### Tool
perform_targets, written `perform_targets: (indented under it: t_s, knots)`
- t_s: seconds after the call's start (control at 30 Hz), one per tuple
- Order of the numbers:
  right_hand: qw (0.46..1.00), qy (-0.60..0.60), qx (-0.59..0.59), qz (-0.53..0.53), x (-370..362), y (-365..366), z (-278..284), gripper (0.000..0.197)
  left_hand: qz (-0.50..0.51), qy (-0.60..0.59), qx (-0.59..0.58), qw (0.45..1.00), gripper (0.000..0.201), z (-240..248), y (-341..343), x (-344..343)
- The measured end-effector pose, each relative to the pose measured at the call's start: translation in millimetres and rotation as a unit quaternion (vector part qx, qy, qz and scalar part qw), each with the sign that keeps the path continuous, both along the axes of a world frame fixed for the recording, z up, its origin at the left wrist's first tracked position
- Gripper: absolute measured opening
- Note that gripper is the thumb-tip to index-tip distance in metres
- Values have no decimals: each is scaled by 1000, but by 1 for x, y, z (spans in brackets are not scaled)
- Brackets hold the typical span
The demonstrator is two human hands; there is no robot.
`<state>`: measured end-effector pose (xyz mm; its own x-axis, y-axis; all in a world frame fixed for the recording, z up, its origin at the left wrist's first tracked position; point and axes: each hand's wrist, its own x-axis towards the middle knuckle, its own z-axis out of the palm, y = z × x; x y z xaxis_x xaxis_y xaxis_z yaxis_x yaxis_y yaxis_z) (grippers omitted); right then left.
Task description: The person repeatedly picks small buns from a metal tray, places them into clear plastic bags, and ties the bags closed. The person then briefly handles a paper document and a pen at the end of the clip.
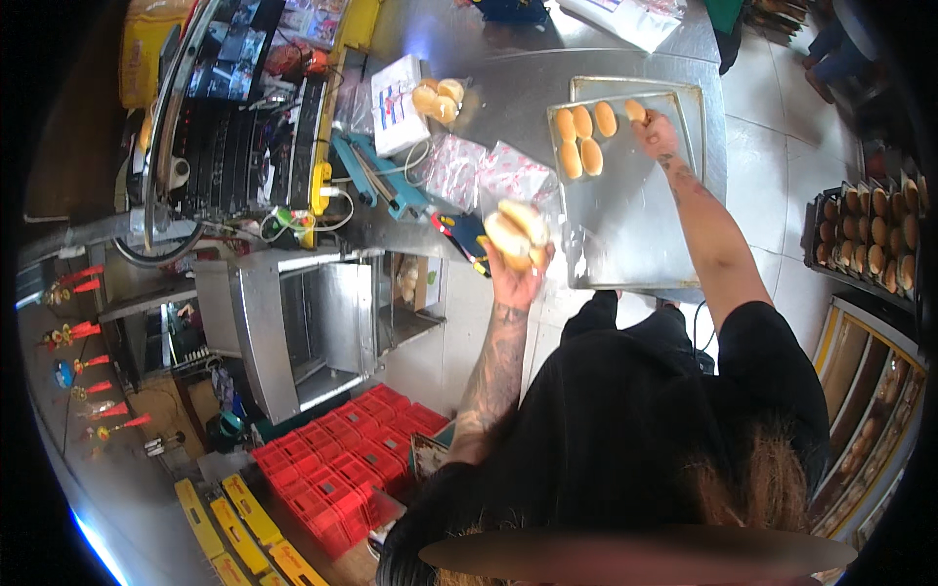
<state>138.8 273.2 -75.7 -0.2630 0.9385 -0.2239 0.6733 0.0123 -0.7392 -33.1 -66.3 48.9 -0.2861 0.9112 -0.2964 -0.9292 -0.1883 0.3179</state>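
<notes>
Several long golden bread rolls [589,156] lie at the far end of a metal baking tray [625,230], which rests on a second tray [696,103]. My right hand [659,135] reaches over that end, its fingers closed on a roll [634,109] at the right of the group. Left of the tray, my left hand [515,281] holds up a clear plastic bag of rolls [514,230], which is slightly blurred. Its fingers are partly hidden beneath the bag. Printed plastic bags [513,174] lie on the steel table just beyond.
Packed round buns [438,100] lie beside a white box [399,103]. A blue bag sealer [376,176] and its cable sit at the table's left. Red crates [337,469] stand on the floor at lower left. A rack of bread [870,234] stands at right.
</notes>
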Motion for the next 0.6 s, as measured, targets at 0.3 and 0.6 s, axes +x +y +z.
perform_targets:
  t_s: [0.3, 0.6]
  knots:
    - [872, 420, -165, 190, 116, -162, 196, 69, 60, 56, -6, 997, 73, 9, 49, 5]
    - [947, 270, 10, 175, 115, -186, 266, 70, -9, 38, 108, 993, 67, 19, 76, 87]
